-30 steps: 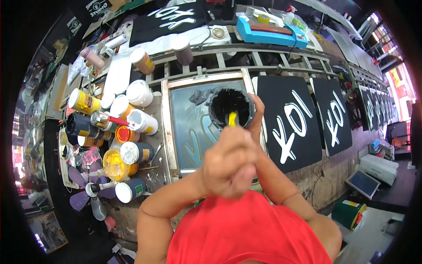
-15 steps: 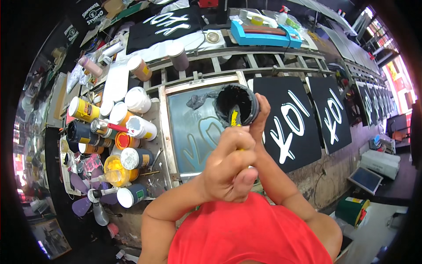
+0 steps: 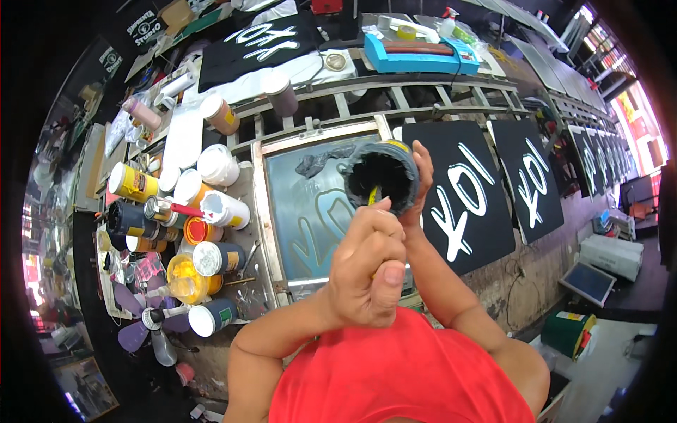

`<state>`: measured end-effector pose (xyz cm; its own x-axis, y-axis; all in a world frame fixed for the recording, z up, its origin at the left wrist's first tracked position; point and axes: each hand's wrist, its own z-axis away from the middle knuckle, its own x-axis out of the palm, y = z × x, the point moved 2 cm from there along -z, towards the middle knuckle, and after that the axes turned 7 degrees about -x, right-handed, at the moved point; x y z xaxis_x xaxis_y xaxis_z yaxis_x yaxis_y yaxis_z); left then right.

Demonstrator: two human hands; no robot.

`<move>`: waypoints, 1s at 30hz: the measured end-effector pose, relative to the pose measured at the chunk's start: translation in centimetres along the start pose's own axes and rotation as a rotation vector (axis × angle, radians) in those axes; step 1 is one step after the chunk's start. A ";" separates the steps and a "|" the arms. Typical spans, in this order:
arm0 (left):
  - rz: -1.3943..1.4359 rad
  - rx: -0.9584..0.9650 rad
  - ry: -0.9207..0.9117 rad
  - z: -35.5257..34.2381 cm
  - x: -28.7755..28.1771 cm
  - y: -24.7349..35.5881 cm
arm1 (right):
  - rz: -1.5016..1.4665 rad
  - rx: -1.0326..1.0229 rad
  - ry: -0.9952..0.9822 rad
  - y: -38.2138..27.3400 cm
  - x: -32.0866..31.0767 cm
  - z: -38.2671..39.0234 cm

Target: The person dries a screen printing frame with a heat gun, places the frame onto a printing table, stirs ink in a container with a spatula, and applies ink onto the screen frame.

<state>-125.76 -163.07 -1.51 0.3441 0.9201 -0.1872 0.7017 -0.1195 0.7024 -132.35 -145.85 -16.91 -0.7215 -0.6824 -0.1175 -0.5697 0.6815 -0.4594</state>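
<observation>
My right hand (image 3: 420,180) is closed round a black-smeared ink jar (image 3: 384,156), its open mouth tipped toward me. Thick black ink coats the rim and inner wall. My left hand (image 3: 370,264) is wrapped round a yellow-handled stirring tool (image 3: 373,196), whose far end goes down into the jar; that end is hidden in the dark inside. Just beneath both hands lies a framed printing screen (image 3: 282,190) with a lettered stencil. A smear of black ink (image 3: 321,162) sits on its mesh, near the jar.
Crowded at left stand several ink pots, among them a yellow tub (image 3: 134,182) and a white jar (image 3: 224,210), beside a fan (image 3: 151,319). Black printed panels (image 3: 469,233) lie along the bench at right. A blue machine (image 3: 423,58) sits at the back.
The jar has turned slightly in my right hand and more of its mouth faces me. My left hand is slightly lower, and less of the tool shows above the rim.
</observation>
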 end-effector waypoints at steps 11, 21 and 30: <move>0.323 0.100 -0.075 -1.2 -1.9 4.0 | -0.558 0.577 -0.281 1.8 -0.9 3.4; 0.423 0.138 -0.305 -4.3 -2.1 3.0 | -0.648 0.674 -0.376 -0.1 -2.8 0.4; 0.322 0.123 -0.450 -4.0 -0.9 2.6 | -0.441 0.714 -0.842 1.2 -5.8 1.3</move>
<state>-126.75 -162.76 3.19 0.7662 0.5831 -0.2701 0.5754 -0.4354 0.6923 -128.33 -141.36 -17.95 0.1190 -0.9621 -0.2454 -0.1631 0.2249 -0.9606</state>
